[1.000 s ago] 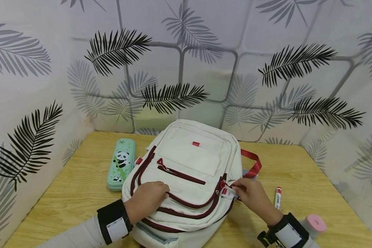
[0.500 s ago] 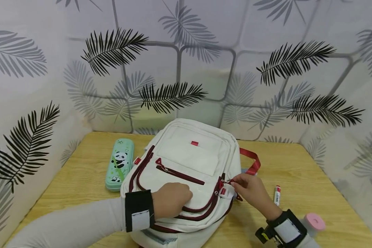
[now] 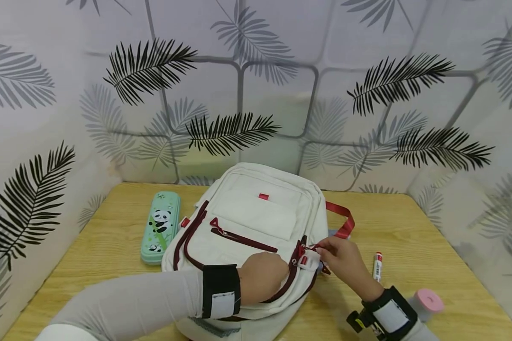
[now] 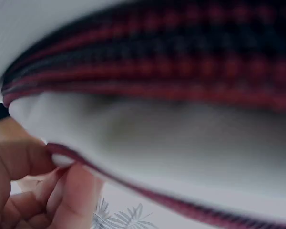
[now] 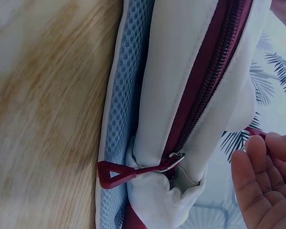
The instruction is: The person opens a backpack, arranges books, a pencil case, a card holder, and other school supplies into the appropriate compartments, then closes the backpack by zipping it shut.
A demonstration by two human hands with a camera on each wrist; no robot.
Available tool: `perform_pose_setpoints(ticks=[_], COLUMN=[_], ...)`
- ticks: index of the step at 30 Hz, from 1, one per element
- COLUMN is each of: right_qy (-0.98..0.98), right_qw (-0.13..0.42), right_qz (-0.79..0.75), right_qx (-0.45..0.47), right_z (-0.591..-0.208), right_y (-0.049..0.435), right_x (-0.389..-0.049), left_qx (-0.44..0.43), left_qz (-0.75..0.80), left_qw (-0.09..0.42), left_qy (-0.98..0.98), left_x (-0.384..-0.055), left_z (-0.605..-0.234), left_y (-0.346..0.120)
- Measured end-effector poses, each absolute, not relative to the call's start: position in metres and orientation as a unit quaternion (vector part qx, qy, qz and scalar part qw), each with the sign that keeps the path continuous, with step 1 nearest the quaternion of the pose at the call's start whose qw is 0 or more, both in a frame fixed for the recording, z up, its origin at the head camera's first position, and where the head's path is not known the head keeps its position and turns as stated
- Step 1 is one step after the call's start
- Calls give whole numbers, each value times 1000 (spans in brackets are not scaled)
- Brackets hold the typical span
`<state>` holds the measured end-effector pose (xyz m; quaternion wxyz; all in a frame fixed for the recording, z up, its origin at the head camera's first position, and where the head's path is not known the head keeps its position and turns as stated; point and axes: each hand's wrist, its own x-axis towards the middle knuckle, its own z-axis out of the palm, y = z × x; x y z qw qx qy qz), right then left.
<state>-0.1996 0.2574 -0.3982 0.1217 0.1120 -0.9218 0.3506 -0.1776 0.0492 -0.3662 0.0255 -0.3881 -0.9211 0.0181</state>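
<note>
A white backpack (image 3: 247, 208) with dark red zippers lies on its back on the table. My left hand (image 3: 264, 277) is over its lower front, knuckles up. In the left wrist view, its thumb and fingers pinch the dark red zipper edge (image 4: 69, 153) of a gaping pocket. At the bag's right side, my right hand (image 3: 341, 258) pinches a red zipper pull (image 5: 256, 132) between thumb and forefinger. Another red triangular zipper pull (image 5: 117, 174) hangs loose beside the blue mesh (image 5: 128, 81). Most of the left fingers are hidden in the head view.
A mint pencil case (image 3: 161, 227) with a panda print lies left of the bag. On the right are a marker (image 3: 377, 267) with a red cap and a pink-topped roll (image 3: 427, 303). A red strap loop (image 3: 344, 222) sticks out from the bag. Leaf-patterned cloth (image 3: 277, 94) surrounds the wooden table (image 3: 401, 227).
My left hand has moved right along the pocket's edge, toward the right hand. The right hand stays at the zipper pull. The head view has shifted slightly.
</note>
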Motion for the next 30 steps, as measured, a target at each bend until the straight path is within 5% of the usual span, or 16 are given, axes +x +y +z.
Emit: perform_pose_setpoints(ticks=[30], right_qy=[-892], right_qw=[104], right_qz=[405], right_qx=[174], right_z=[-392], right_y=[242], right_x=[-154], left_qx=[-348], left_qz=[-74], left_qw=[22], left_qy=[-934], left_x=[-184], left_z=[-351], left_y=[38])
